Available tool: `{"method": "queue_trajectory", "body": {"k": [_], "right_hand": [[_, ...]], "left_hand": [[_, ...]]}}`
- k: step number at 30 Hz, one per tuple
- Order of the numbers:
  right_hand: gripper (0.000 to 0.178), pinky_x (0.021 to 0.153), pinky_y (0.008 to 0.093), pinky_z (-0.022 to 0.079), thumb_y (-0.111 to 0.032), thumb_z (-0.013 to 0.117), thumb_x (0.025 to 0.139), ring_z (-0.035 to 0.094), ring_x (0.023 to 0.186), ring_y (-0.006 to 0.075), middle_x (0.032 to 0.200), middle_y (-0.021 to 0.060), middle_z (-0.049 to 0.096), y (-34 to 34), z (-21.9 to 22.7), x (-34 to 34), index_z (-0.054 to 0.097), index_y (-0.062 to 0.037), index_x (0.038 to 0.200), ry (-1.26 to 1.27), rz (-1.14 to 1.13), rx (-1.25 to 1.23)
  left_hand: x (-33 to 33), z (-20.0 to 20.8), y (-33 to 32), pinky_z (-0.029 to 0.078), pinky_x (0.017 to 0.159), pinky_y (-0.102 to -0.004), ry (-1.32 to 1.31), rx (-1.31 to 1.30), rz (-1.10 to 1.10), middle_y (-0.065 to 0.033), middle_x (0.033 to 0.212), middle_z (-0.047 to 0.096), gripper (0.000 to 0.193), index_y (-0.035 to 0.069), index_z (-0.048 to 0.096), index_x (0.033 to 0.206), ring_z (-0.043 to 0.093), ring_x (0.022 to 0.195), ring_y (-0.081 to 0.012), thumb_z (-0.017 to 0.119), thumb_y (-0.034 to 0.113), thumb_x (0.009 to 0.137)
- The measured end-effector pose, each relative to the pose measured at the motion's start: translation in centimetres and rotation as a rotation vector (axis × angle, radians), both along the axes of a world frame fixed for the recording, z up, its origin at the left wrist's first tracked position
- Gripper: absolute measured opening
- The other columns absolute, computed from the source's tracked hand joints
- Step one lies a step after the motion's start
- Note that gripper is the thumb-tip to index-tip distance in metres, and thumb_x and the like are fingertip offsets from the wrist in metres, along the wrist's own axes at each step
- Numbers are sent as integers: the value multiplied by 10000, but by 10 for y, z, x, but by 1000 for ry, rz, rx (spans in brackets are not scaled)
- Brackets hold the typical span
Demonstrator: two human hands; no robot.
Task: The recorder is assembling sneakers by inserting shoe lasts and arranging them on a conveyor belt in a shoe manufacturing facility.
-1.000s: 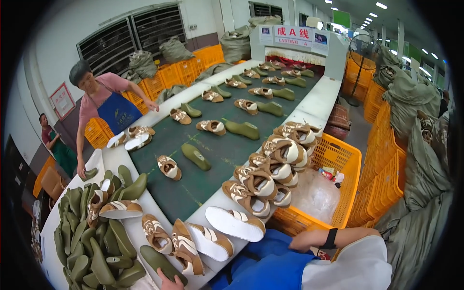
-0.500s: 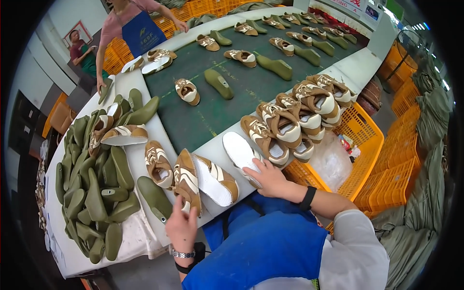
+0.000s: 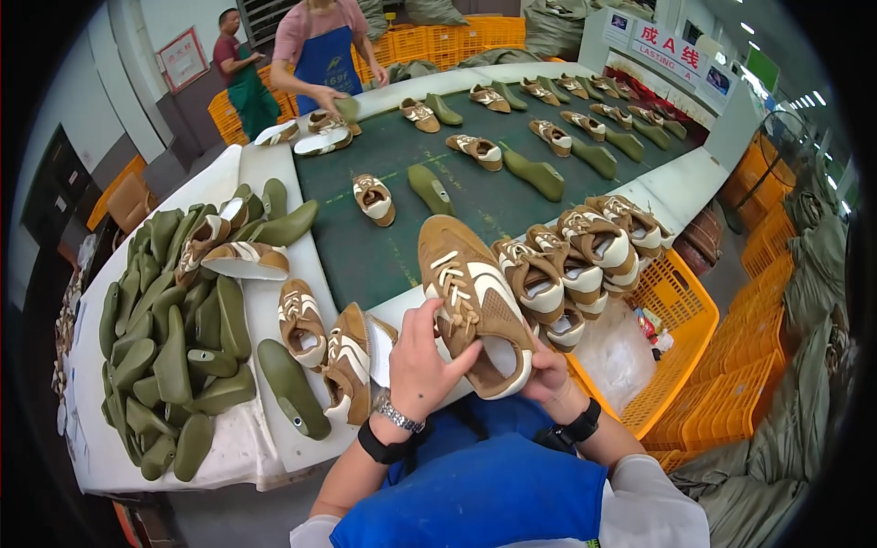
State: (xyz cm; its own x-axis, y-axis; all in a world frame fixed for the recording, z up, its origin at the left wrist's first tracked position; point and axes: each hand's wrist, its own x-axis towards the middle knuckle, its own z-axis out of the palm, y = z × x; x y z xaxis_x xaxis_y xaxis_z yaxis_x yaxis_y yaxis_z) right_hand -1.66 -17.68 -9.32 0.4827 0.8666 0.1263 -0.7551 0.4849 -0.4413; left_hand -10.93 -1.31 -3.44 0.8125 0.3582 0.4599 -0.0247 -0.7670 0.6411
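Both my hands hold a brown sneaker (image 3: 475, 301) with white stripes and tied laces, tilted toe up above the table edge. Fingers of my left hand (image 3: 422, 358) grip its left side, the thumb near the collar. My right hand (image 3: 550, 376) wraps the heel side; part of it is behind the shoe. Left of the held shoe, a sneaker (image 3: 348, 358) leans against another (image 3: 380, 345) whose white sole shows. A further upright sneaker (image 3: 301, 320) and a single green shoe last (image 3: 290, 388) are beside them.
A heap of green shoe lasts (image 3: 178, 356) covers the left table. Rows of sneakers and lasts lie on the green belt (image 3: 365, 260). Stacked sneakers (image 3: 585, 256) stand at right beside an orange crate (image 3: 681, 365). A co-worker in a blue apron (image 3: 327, 68) holds a last.
My left hand has left the sneakers at left and joined my right hand on a sneaker, now raised upright. The sole-up shoe under my right hand is gone from the table. The view has tilted up.
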Motion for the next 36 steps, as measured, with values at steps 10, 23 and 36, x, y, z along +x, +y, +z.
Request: {"method": "queue_trajectory", "body": {"k": [10,23,36], "right_hand": [[570,813,336,441,-159,772,676,520,921,232,1066,85,550,21,81,7,566,-58,1198,-1755,-819,-684],[162,681,312,434,-170,708,763,531,723,185,760,28,561,23,130,30,646,-56,861,-1900,-685,-564],[98,627,180,408,-131,547,916,475,715,8,795,-53,527,-184,264,16,547,-33,921,-1144,-1148,-629]], "left_hand": [[-2,-6,10,497,609,-360,-162,144,74,-122,831,581,315,21,582,988,594,716,-288,654,51,682],[14,38,1,482,608,-340,-302,302,-172,-98,795,560,539,19,497,1126,573,696,-254,698,-5,626],[112,230,-139,490,641,-351,-344,398,-1095,-117,796,566,316,40,655,982,583,704,-295,635,22,667]]}}
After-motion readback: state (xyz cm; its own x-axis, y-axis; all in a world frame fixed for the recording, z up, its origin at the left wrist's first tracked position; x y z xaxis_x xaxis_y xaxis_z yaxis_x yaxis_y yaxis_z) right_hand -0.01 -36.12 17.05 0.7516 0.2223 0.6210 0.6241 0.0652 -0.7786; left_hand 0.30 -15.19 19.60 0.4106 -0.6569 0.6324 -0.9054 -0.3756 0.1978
